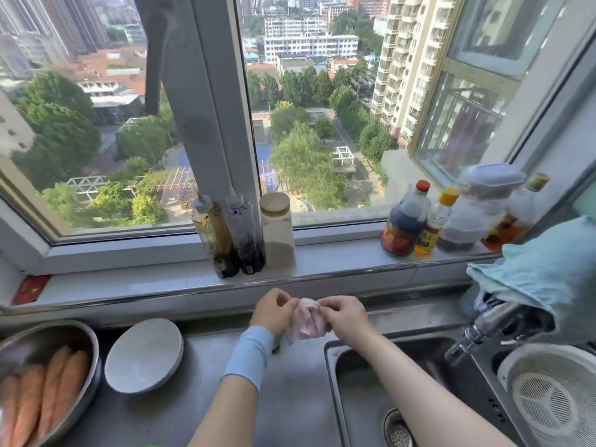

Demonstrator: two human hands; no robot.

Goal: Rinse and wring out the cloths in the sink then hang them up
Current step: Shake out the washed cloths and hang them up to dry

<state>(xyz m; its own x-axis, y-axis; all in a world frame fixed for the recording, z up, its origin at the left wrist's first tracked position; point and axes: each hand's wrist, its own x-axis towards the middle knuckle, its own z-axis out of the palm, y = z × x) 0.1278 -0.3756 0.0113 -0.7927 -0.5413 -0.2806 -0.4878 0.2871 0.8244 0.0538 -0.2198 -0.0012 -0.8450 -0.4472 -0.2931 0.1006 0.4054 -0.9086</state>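
We see a home kitchen, high up in an apartment block. At the lower right of the frame a stainless steel sink (358, 391) with a drain strainer (397, 430) sits below a tap (483, 327) draped with a light blue cloth (548, 275), and a white plastic colander (548, 398) fills the corner. Left of the sink a steel counter (290, 382) carries a metal bowl (87, 343) of orange food and an overturned white bowl (144, 355). Across the middle, the windowsill (338, 256) holds two squeeze bottles (214, 237), a lidded jar (277, 230) and sauce bottles (405, 221). Through the window (206, 108) above we see residential towers (406, 59) and treetops far below.
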